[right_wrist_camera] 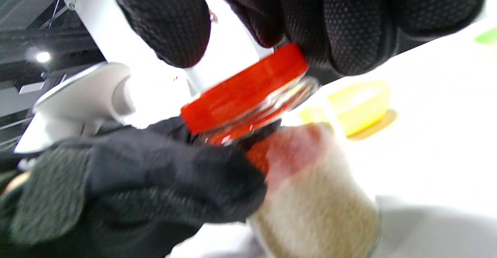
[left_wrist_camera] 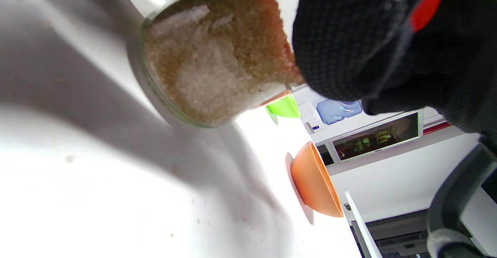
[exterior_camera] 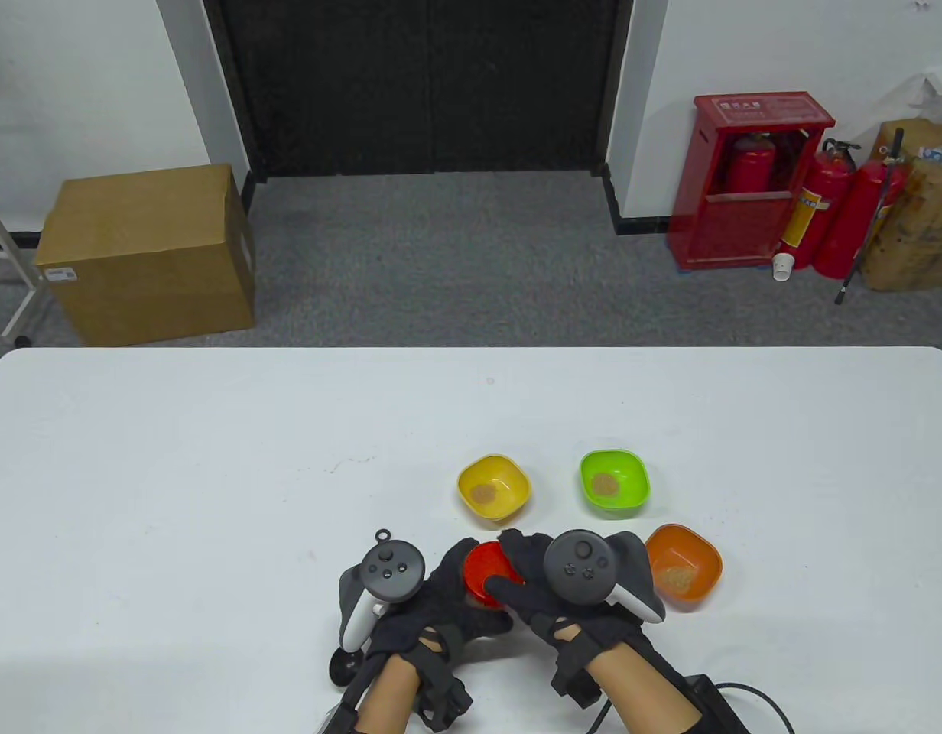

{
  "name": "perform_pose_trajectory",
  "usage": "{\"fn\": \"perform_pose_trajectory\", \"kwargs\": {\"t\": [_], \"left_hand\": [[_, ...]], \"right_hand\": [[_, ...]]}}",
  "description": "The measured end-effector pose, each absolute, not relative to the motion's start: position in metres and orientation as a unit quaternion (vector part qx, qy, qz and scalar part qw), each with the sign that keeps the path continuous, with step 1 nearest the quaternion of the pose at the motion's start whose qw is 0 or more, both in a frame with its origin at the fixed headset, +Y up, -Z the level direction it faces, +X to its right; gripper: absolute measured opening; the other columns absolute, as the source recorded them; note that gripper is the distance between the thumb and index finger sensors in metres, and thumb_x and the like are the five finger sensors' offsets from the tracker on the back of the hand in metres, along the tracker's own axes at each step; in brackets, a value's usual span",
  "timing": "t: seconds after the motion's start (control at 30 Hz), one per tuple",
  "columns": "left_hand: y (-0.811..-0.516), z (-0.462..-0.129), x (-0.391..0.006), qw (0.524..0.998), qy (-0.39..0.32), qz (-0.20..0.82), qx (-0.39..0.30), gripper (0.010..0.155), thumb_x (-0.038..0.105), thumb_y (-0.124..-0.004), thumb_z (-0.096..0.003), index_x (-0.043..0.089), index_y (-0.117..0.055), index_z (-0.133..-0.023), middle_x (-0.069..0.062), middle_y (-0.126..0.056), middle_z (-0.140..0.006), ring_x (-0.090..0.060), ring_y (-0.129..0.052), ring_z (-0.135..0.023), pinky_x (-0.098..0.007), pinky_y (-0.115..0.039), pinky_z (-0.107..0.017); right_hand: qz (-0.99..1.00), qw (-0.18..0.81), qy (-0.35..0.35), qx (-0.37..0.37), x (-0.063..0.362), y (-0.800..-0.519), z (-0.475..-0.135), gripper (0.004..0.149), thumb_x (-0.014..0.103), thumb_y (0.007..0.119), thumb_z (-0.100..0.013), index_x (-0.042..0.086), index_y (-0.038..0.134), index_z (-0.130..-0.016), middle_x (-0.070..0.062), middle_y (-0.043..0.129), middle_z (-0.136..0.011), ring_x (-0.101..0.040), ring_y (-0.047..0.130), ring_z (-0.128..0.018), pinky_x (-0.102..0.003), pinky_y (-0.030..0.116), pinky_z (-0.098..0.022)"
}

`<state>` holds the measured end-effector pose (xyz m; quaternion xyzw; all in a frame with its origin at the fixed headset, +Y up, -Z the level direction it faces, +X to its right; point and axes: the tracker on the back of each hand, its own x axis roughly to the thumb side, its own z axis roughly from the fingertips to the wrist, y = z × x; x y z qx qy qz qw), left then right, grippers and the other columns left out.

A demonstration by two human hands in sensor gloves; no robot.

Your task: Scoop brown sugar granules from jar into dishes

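Here the jar of brown sugar sits near the table's near edge, tilted and seemingly lifted off the surface, with the left hand wrapped round its glass body. The right hand has its fingertips curled over the red lid, pinching the rim; so both grips are closed, one on the jar and one on the lid. The lid sits at a slant on the jar's mouth, and the pictures do not settle whether it is being screwed on or off.

All three dishes already hold a small heap of granules: the yellow dish and the green dish further in from the near edge, and the orange dish just beside the right hand.

The main risk, as I judge it, is the lean of the jar. It is nearly full, and if the lid is loose or comes away while the jar tilts, sugar could pour onto the table. A skewed lid could also cross-thread and jam. Glass in a fabric glove may slip under the twisting force. The right hand's elbow room is tight too: a wide turn could knock the orange dish and scatter its contents.
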<state>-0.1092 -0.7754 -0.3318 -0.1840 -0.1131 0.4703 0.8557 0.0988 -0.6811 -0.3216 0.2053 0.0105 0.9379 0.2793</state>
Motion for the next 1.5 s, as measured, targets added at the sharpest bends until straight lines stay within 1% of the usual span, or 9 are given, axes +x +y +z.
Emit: {"fn": "perform_pose_trajectory", "kwargs": {"t": [0.1,0.2,0.3,0.53,0.7,0.8,0.9,1.13,1.5], "left_hand": [[-0.775,-0.332,-0.110,0.851,-0.117,0.474,-0.191,0.107,0.048,-0.103,-0.0395,0.023,-0.029,-0.113,-0.001,-0.045,-0.121,-0.032,-0.061,-0.113,-0.059,-0.053,-0.080],[-0.775,-0.333,-0.112,0.849,-0.120,0.476,-0.196,0.106,0.044,-0.103,-0.0401,0.023,-0.029,-0.113,-0.001,-0.045,-0.121,-0.032,-0.061,-0.114,-0.059,-0.052,-0.080],[-0.775,-0.333,-0.112,0.851,-0.119,0.473,-0.194,0.106,0.045,-0.103,-0.0398,0.023,-0.030,-0.113,-0.001,-0.046,-0.121,-0.032,-0.062,-0.114,-0.058,-0.052,-0.080],[-0.775,-0.334,-0.113,0.858,-0.118,0.465,-0.186,0.106,0.046,-0.103,-0.0389,0.023,-0.031,-0.113,-0.003,-0.048,-0.121,-0.031,-0.064,-0.113,-0.058,-0.054,-0.079],[-0.775,-0.333,-0.113,0.858,-0.117,0.465,-0.185,0.106,0.046,-0.103,-0.0391,0.022,-0.031,-0.113,-0.003,-0.048,-0.121,-0.031,-0.064,-0.113,-0.058,-0.053,-0.079],[-0.775,-0.334,-0.113,0.858,-0.118,0.464,-0.185,0.106,0.046,-0.103,-0.0392,0.022,-0.031,-0.113,-0.003,-0.048,-0.121,-0.032,-0.064,-0.113,-0.058,-0.053,-0.079],[-0.775,-0.334,-0.113,0.859,-0.119,0.463,-0.186,0.105,0.045,-0.103,-0.0394,0.022,-0.031,-0.113,-0.004,-0.048,-0.121,-0.032,-0.064,-0.113,-0.059,-0.053,-0.079],[-0.775,-0.334,-0.113,0.862,-0.121,0.457,-0.185,0.105,0.044,-0.103,-0.0396,0.021,-0.031,-0.113,-0.004,-0.048,-0.121,-0.032,-0.065,-0.113,-0.059,-0.054,-0.079],[-0.751,-0.328,-0.120,0.888,-0.141,0.387,-0.205,0.100,0.041,-0.099,-0.0453,0.016,-0.031,-0.115,-0.013,-0.046,-0.121,-0.042,-0.060,-0.112,-0.068,-0.048,-0.076]], "right_hand": [[0.932,0.291,-0.007,0.216,0.103,-0.682,-0.322,0.065,0.038,0.087,-0.052,-0.004,0.071,-0.099,-0.032,0.085,-0.086,-0.049,0.087,-0.061,-0.070,0.073,-0.043],[0.899,0.335,0.041,0.280,0.097,-0.691,-0.326,0.072,0.035,0.087,-0.052,0.002,0.056,-0.109,-0.035,0.046,-0.114,-0.060,0.055,-0.094,-0.080,0.054,-0.057],[0.884,0.345,0.095,0.300,0.088,-0.701,-0.327,0.076,0.031,0.088,-0.053,0.004,0.049,-0.112,-0.033,0.031,-0.118,-0.060,0.040,-0.099,-0.084,0.044,-0.059],[0.916,0.295,0.061,0.266,0.089,-0.695,-0.322,0.074,0.036,0.087,-0.053,-0.002,0.055,-0.109,-0.042,0.059,-0.104,-0.058,0.069,-0.079,-0.074,0.064,-0.051],[0.938,0.269,0.023,0.219,0.099,-0.686,-0.321,0.071,0.042,0.085,-0.053,-0.004,0.065,-0.103,-0.035,0.085,-0.084,-0.048,0.087,-0.057,-0.068,0.075,-0.038],[0.914,0.299,0.048,0.269,0.096,-0.694,-0.323,0.078,0.042,0.087,-0.052,0.003,0.052,-0.111,-0.038,0.056,-0.109,-0.059,0.065,-0.086,-0.077,0.062,-0.052],[0.898,0.321,0.096,0.285,0.090,-0.703,-0.324,0.083,0.038,0.089,-0.052,0.005,0.043,-0.113,-0.036,0.034,-0.116,-0.062,0.047,-0.096,-0.082,0.050,-0.057],[0.921,0.264,0.061,0.280,0.082,-0.705,-0.321,0.079,0.037,0.091,-0.050,0.002,0.052,-0.110,-0.039,0.049,-0.111,-0.058,0.065,-0.084,-0.075,0.063,-0.053],[0.914,0.314,0.030,0.256,0.104,-0.692,-0.323,0.075,0.039,0.087,-0.052,0.001,0.056,-0.109,-0.037,0.050,-0.112,-0.061,0.057,-0.091,-0.080,0.054,-0.056]]}}
